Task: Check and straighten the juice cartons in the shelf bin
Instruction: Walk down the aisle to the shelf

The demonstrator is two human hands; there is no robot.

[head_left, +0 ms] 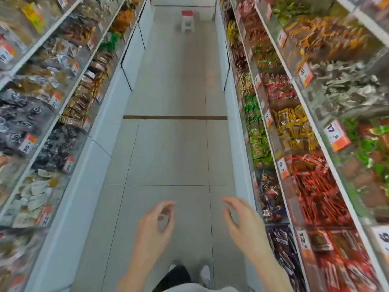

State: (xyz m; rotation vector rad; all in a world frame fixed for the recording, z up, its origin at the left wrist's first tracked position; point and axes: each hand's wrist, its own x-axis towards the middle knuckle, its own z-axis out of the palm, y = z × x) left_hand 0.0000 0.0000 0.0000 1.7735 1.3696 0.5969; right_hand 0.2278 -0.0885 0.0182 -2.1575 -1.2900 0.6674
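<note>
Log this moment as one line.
place: aisle | left hand: empty, loosely curled | right hand: empty, loosely curled | juice cartons: not seen | stool: far end

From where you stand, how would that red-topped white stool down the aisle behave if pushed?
The red-topped white stool looks plastic, so it is probably light. On the smooth grey tiled floor it would likely slide; pushed high, it may tip.

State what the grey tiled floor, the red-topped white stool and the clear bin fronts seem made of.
Grey tiled floor: likely glazed ceramic; straight joint lines, soft sheen. Red-topped white stool: probably moulded plastic, though blurred. Clear bin fronts: acrylic or similar plastic; goods show through, with glare streaks.
</note>
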